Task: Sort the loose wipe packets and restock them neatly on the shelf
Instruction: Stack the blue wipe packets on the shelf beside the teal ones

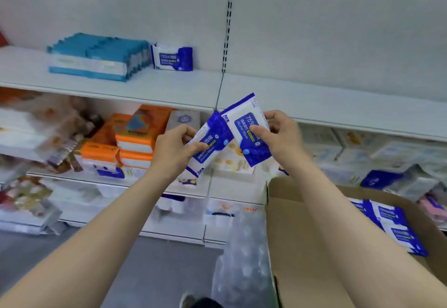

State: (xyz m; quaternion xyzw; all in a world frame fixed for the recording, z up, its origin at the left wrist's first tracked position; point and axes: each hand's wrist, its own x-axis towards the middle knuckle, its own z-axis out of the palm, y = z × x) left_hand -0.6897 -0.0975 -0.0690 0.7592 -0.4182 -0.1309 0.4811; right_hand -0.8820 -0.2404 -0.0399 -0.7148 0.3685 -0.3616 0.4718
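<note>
Left hand point(176, 146) pinches one blue-and-white wipe packet point(210, 144) at frame centre; right hand point(278, 135) grips a second packet point(246, 131), its label half covered by the thumb. "75%" and "Alcohol Wipes" are legible. One matching shelf packet point(172, 58) stands upper left. The cardboard box point(302, 223), lower right, holds more, uncountable.

Single head-worn camera, wide-angle, edges bowed. Looks forward and down from person's eye level, facing white shelf unit point(150, 89) head-on and close. Both forearms enter from bottom edge, left hand point(177, 146) and right hand point(281, 135) meeting near frame centre. Cardboard box point(302, 223) at lower right, floor at bottom. No second view to overlap.
</note>
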